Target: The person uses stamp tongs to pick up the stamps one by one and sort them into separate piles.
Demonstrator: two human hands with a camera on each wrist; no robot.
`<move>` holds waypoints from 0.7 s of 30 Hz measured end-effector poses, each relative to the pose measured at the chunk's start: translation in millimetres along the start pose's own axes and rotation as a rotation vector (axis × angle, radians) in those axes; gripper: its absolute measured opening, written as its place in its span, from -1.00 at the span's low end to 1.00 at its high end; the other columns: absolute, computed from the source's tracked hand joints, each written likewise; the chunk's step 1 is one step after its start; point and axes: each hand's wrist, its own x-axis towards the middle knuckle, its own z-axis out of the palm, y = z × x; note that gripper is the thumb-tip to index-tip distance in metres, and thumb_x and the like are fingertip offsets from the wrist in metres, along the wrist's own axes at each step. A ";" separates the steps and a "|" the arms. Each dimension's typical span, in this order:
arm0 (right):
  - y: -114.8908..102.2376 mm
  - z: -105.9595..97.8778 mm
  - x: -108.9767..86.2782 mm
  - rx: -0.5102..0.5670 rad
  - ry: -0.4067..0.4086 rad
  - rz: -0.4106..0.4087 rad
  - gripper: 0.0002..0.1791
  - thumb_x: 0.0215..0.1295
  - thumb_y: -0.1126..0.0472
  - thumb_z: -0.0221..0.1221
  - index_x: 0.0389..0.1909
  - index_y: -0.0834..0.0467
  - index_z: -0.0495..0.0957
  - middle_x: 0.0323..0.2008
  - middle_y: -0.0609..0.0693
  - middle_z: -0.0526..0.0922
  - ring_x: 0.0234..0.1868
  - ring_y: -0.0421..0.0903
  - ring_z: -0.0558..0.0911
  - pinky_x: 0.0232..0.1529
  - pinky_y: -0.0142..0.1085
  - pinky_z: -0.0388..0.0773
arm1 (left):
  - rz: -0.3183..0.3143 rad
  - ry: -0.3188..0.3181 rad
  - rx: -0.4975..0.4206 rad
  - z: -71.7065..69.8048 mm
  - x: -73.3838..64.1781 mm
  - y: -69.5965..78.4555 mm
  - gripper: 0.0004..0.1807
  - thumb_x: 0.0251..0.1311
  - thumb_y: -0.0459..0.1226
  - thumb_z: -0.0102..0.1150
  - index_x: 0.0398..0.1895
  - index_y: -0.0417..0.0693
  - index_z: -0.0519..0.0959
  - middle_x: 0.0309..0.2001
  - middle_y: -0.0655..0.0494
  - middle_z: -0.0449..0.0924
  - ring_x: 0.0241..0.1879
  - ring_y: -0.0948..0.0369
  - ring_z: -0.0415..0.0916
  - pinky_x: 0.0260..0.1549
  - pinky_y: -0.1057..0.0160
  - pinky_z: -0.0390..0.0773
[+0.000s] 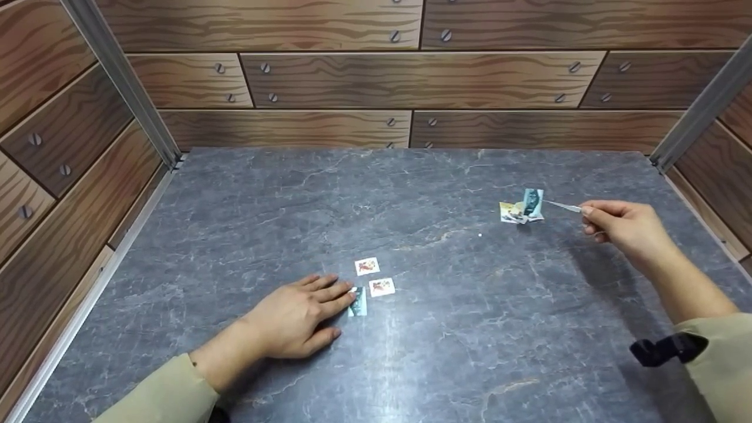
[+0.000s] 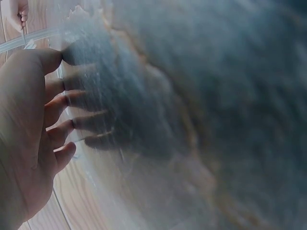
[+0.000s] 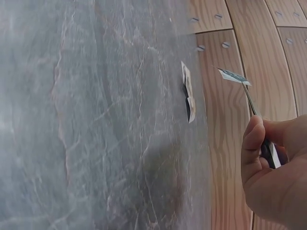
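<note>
My right hand (image 1: 628, 229) pinches a pair of thin metal tweezers (image 1: 565, 206) over the right side of the table. At the tweezers' tips is a teal postage stamp (image 1: 533, 201), which the right wrist view shows held up off the surface (image 3: 232, 76). Below and behind it lies a small heap of stamps (image 1: 509, 212), one of them yellowish. My left hand (image 1: 294, 314) rests flat with fingers spread, its fingertips touching the edge of another teal stamp (image 1: 358, 302). Just beyond that are two white-bordered stamps with red pictures, an upper one (image 1: 367, 266) and a lower one (image 1: 382, 287).
The grey marbled tabletop (image 1: 264, 217) spans the work area. A tiny white scrap (image 1: 480, 235) lies near the heap. Wood-patterned panels (image 1: 352, 79) rise at the back and both sides, with metal posts (image 1: 126, 88) at the corners.
</note>
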 end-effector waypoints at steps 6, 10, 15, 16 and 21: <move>5.8 -6.3 -4.1 -0.037 -0.001 -0.001 -0.81 0.57 0.22 0.23 -0.19 -0.11 0.78 -0.42 -0.21 0.71 -0.41 -0.34 0.66 -0.40 -0.48 0.65 | -0.002 0.005 -0.008 -1.0 0.4 0.6 -0.30 0.59 0.06 -0.02 0.63 -0.09 0.33 0.59 -0.07 0.29 0.54 -0.14 0.27 0.52 -0.12 0.27; 9.5 -11.1 -9.1 -0.059 -0.024 0.001 -0.83 0.57 0.21 0.24 -0.18 -0.04 0.79 -0.43 -0.18 0.70 -0.43 -0.33 0.65 -0.43 -0.46 0.65 | -0.006 0.004 -0.015 -1.6 0.2 0.6 -0.31 0.59 0.06 -0.02 0.63 -0.08 0.32 0.59 -0.06 0.28 0.55 -0.14 0.26 0.52 -0.12 0.27; 13.2 -15.1 -15.0 -0.097 -0.052 0.021 -0.85 0.57 0.19 0.24 -0.15 0.02 0.80 -0.42 -0.16 0.71 -0.42 -0.31 0.66 -0.41 -0.44 0.67 | -0.008 -0.002 -0.014 -1.2 -0.2 0.1 -0.31 0.59 0.06 -0.02 0.63 -0.08 0.32 0.60 -0.06 0.27 0.55 -0.14 0.25 0.52 -0.12 0.27; 13.8 -15.6 -16.1 -0.103 -0.057 0.025 -0.85 0.58 0.19 0.24 -0.14 0.01 0.80 -0.42 -0.16 0.71 -0.42 -0.31 0.66 -0.40 -0.44 0.67 | -0.007 -0.003 -0.013 -1.0 -0.3 0.1 -0.31 0.59 0.06 -0.02 0.63 -0.09 0.32 0.60 -0.06 0.27 0.55 -0.14 0.25 0.52 -0.12 0.27; 16.5 -15.8 -20.7 -0.106 -0.086 0.047 -0.83 0.58 0.21 0.23 -0.15 -0.06 0.79 -0.39 -0.15 0.72 -0.40 -0.30 0.67 -0.37 -0.43 0.69 | -0.006 -0.006 -0.011 -0.3 -0.3 0.2 -0.31 0.59 0.05 -0.02 0.63 -0.09 0.32 0.60 -0.06 0.28 0.55 -0.14 0.26 0.51 -0.12 0.28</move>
